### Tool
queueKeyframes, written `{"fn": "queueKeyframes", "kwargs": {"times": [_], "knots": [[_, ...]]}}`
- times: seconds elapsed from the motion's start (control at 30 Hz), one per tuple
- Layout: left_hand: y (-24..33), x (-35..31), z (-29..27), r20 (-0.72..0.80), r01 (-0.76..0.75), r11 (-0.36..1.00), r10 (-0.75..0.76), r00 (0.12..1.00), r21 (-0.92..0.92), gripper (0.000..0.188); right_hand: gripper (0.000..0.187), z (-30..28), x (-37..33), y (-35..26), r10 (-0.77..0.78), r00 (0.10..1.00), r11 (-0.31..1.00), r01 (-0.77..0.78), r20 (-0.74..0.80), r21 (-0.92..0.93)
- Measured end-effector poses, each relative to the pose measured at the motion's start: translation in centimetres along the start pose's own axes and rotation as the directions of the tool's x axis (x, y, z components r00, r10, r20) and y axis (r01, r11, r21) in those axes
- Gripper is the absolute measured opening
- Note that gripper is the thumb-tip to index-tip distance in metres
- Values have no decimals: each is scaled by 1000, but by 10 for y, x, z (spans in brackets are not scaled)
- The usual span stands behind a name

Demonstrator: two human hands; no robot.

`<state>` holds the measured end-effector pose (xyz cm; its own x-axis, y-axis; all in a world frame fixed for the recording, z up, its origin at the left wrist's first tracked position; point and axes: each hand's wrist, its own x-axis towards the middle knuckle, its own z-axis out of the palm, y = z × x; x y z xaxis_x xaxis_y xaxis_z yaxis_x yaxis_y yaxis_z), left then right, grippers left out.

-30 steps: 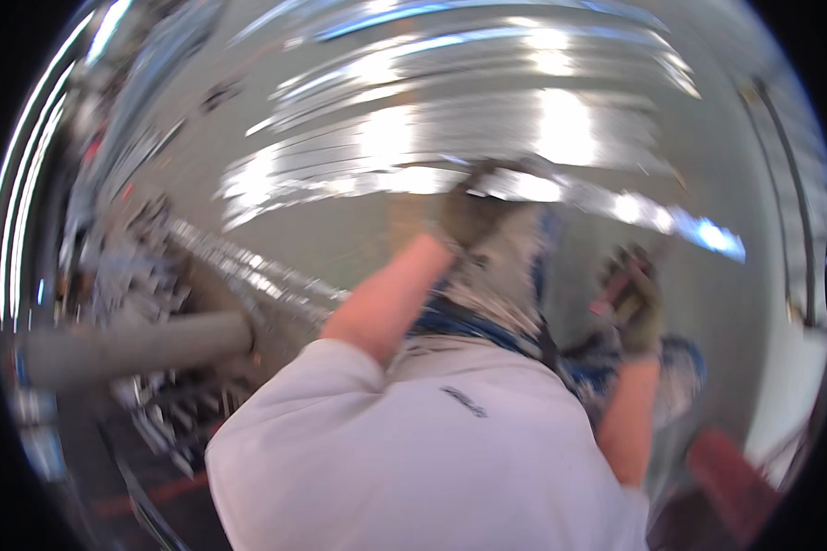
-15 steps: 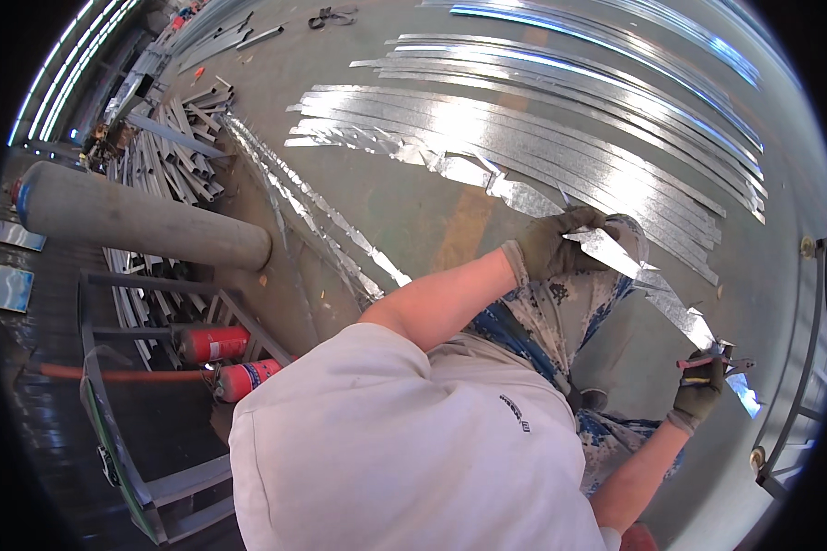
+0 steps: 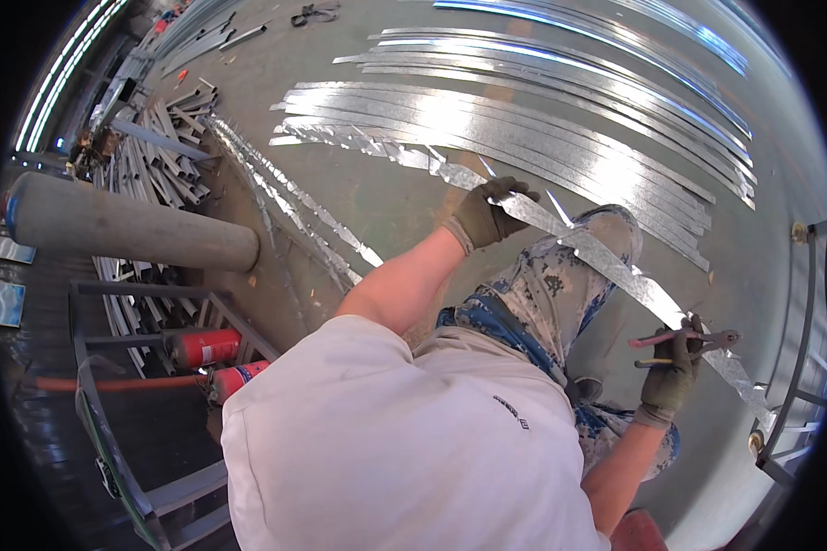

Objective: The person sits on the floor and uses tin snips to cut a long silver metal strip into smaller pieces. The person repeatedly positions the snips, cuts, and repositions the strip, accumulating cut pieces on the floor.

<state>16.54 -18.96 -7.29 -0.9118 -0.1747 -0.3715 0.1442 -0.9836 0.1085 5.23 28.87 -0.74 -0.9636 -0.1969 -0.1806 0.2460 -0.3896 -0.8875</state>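
Observation:
A long, shiny sheet-metal strip [image 3: 606,260] with cut, bent-up tabs runs across my raised knee, from the stacked strips at the far left down to the right. Up at its left part, my gloved left hand [image 3: 489,217] is closed around the strip's edge. My gloved right hand [image 3: 671,378] is wrapped round pliers [image 3: 721,338] with one red and one yellow handle, their jaws pointing right. The strip passes by the right fingers, which seem to touch it; its end hangs beyond them. Whether the pliers' jaws touch metal cannot be made out.
Flat metal strips [image 3: 487,124] lie in rows on the floor ahead. Two jagged strips [image 3: 294,197] lie at left, near a grey cylinder [image 3: 129,220] and piled metal profiles [image 3: 152,156]. Red extinguishers [image 3: 204,347] stand by a metal frame [image 3: 188,482]. A rack [image 3: 804,340] stands at right.
My left hand has moved left along the strip, away from my knee. My right hand with the pliers has shifted up and left. The strip now lies straighter across the knee.

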Motion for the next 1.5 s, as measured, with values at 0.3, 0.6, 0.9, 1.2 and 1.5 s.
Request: {"fn": "queueKeyframes", "kwargs": {"times": [0.3, 0.6, 0.9, 1.2, 1.5], "knots": [[19, -8, -25, 376, 69, 996, -83, 923, 51, 93, 50, 38, 8, 2, 11, 1000, 996, -10, -14, 83], [-47, -17, 20, 595, 85, 975, -192, 780, 204, 80, 41, 60, 7, -7, 9, 1000, 989, -6, -17, 147], [-101, 10, 83, 170, 77, 909, -159, 973, 409, 65, 46, 45, 28, -8, 48, 999, 988, -46, -11, 151], [-106, 31, 104, 38, 81, 987, -87, 995, 141, 47, 47, 46, 13, -39, 221, 975, 964, -222, 26, 147], [-107, 40, 102, 40, 33, 986, -40, 998, 164, 43, 68, 75, -34, -104, -17, 999, 995, 12, 49, 103]]}}
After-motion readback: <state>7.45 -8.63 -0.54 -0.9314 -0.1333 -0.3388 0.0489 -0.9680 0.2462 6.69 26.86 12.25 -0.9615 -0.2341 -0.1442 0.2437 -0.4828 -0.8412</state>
